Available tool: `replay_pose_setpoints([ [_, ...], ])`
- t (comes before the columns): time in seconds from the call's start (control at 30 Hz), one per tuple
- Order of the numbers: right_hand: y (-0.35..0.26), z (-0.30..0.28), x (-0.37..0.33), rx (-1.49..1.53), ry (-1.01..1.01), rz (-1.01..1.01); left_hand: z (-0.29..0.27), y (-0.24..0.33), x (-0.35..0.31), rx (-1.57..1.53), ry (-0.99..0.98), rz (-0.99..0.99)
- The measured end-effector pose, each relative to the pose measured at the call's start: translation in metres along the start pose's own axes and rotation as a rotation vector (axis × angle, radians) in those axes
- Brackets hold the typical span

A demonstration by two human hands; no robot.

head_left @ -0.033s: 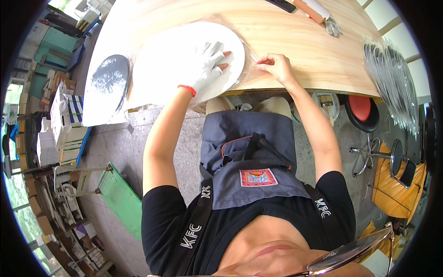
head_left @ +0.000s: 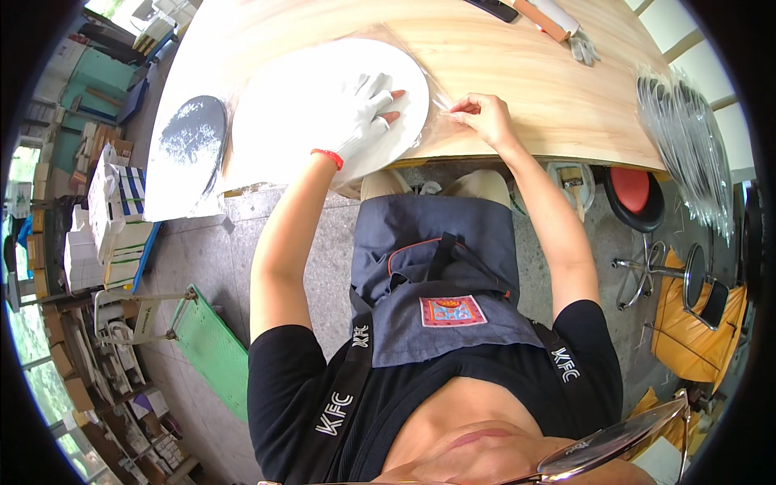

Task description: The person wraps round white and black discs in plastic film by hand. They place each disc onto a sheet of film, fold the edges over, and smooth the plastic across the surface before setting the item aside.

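Note:
A large white oval panel (head_left: 279, 105) lies flat on the wooden table in a clear plastic bag (head_left: 431, 136). Spread across the panel's right part is my left hand (head_left: 365, 113), in a white glove with some fingertips bare. It presses from above and grips nothing. Just right of the panel, my bare right hand (head_left: 487, 120) pinches the edge of the clear bag between thumb and fingers. Left of the panel lies a dark, shiny oval disc (head_left: 192, 141), also near clear plastic. Glare hides the detail of the white surface.
On the wooden table (head_left: 566, 113), a stack of bagged discs (head_left: 687, 149) overhangs the right edge. A grey glove (head_left: 583, 48), a box (head_left: 546, 18) and a black phone-like object (head_left: 495, 9) lie at the back. A red-seated stool (head_left: 632, 194) and green trolley (head_left: 212, 347) stand below.

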State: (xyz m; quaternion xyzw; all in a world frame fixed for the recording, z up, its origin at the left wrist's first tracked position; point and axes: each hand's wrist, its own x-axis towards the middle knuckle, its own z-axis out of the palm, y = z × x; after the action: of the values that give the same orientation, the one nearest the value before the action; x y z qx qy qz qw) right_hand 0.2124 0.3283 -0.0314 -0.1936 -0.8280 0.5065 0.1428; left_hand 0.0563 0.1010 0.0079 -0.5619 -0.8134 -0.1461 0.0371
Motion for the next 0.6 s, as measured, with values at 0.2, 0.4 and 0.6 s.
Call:
replay_pose_setpoints([
  [0.2,-0.008,0.001,-0.015,0.068,0.171,-0.365,0.004,0.001,0.001,-0.035,0.052,0.014],
  [0.4,-0.020,-0.020,-0.049,-0.237,0.095,-0.627,0.014,-0.002,-0.001,-0.054,0.113,-0.004],
  [0.6,-0.069,0.009,-0.057,-0.058,0.308,-0.639,0.007,0.000,-0.001,0.063,0.016,-0.018],
])
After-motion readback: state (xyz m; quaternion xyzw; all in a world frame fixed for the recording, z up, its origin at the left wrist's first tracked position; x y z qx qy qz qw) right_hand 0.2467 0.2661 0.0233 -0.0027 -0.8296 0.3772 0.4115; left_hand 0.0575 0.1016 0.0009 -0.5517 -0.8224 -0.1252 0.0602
